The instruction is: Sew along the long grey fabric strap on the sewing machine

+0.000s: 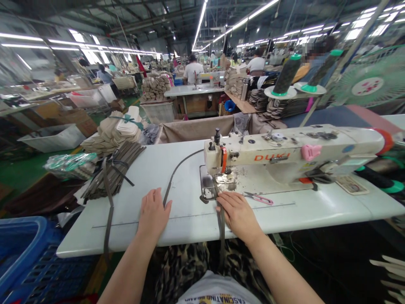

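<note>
My right hand (pixel 237 215) holds a grey-brown fabric strip (pixel 222 236) close to the needle of a white sewing machine (pixel 253 147). The strip hangs over the table edge into my lap. My left hand (pixel 152 214) rests on the table with its fingers stretched out and the thumb apart. Another stretch of strip (pixel 177 169) curves from behind the machine's needle end to the gap by my left thumb. Beside my right hand lies a pair of pink-handled thread snips (pixel 261 199). A tied bundle of similar strips (pixel 110 171) sits left of my left hand.
One strip (pixel 108 223) trails from the bundle over the front edge. A blue plastic basket (pixel 31 228) stands at lower left. Stacked pale fabric pieces (pixel 118 126) are beyond the table. Thread cones (pixel 286 76) and a green fan (pixel 370 84) stand at right. Several people work farther back.
</note>
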Action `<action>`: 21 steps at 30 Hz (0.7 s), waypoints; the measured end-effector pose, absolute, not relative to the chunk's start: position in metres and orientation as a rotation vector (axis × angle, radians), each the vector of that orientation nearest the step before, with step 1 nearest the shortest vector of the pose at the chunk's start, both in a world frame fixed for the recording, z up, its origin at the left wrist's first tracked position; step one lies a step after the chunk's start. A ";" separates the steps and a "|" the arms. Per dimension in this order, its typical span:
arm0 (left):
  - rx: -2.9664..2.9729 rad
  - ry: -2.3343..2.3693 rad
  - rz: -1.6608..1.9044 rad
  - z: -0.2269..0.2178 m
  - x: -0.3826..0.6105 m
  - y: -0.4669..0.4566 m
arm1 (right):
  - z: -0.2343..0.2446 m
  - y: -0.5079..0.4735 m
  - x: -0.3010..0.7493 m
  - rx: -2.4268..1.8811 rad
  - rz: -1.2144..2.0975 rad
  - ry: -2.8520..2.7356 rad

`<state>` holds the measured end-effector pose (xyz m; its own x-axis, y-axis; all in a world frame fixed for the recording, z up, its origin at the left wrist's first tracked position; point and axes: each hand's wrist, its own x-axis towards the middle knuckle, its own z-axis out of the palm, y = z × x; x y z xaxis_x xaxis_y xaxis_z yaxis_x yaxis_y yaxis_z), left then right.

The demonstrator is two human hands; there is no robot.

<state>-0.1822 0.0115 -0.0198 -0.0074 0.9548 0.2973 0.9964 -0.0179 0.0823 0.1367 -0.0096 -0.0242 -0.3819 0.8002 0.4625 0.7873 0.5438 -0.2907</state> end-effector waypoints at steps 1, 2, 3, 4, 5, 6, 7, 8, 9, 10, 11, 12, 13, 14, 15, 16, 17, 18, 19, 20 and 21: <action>-2.103 -2.083 -0.410 -0.024 -0.186 0.010 | -0.025 -0.009 0.137 -1.280 0.031 -2.221; -2.122 -2.069 -0.424 -0.027 -0.189 0.008 | -0.025 -0.009 0.137 -1.284 0.032 -2.220; -2.146 -2.049 -0.443 -0.030 -0.191 0.005 | -0.025 -0.009 0.137 -1.289 0.034 -2.221; -2.160 -2.031 -0.465 -0.033 -0.193 0.003 | -0.026 -0.008 0.137 -1.295 0.036 -2.222; -2.156 -2.020 -0.484 -0.035 -0.194 0.001 | -0.026 -0.008 0.137 -1.301 0.039 -2.225; -2.138 -2.015 -0.500 -0.036 -0.194 -0.001 | -0.026 -0.007 0.137 -1.306 0.043 -2.229; -2.112 -2.013 -0.517 -0.036 -0.193 -0.002 | -0.026 -0.007 0.137 -1.311 0.046 -2.233; -2.087 -2.010 -0.537 -0.035 -0.191 -0.003 | -0.026 -0.007 0.136 -1.315 0.048 -2.236; -2.078 -2.001 -0.563 -0.034 -0.188 -0.003 | -0.025 -0.007 0.136 -1.318 0.050 -2.238; -2.096 -1.979 -0.599 -0.031 -0.184 -0.003 | -0.025 -0.007 0.136 -1.320 0.052 -2.239; -2.144 -1.945 -0.643 -0.029 -0.179 -0.002 | -0.024 -0.007 0.136 -1.320 0.053 -2.241; -2.214 -1.904 -0.693 -0.026 -0.173 -0.002 | -0.023 -0.007 0.136 -1.318 0.054 -2.242; -2.296 -1.860 -0.744 -0.024 -0.165 -0.001 | -0.022 -0.007 0.136 -1.313 0.055 -2.244; -2.389 -1.815 -0.788 -0.022 -0.157 0.001 | -0.021 -0.007 0.136 -1.308 0.055 -2.246; -2.488 -1.767 -0.818 -0.020 -0.148 0.002 | -0.020 -0.008 0.137 -1.302 0.055 -2.248; -2.583 -1.720 -0.833 -0.020 -0.139 0.004 | -0.020 -0.008 0.137 -1.295 0.056 -2.251; -2.670 -1.673 -0.833 -0.020 -0.129 0.006 | -0.020 -0.009 0.138 -1.289 0.057 -2.256; -2.746 -1.624 -0.825 -0.020 -0.120 0.008 | -0.019 -0.009 0.138 -1.283 0.058 -2.262; -2.811 -1.574 -0.814 -0.021 -0.111 0.010 | -0.019 -0.009 0.138 -1.280 0.059 -2.268; -2.865 -1.526 -0.804 -0.023 -0.103 0.012 | -0.019 -0.009 0.138 -1.278 0.060 -2.274; -2.904 -1.483 -0.797 -0.025 -0.095 0.015 | -0.020 -0.009 0.139 -1.279 0.061 -2.280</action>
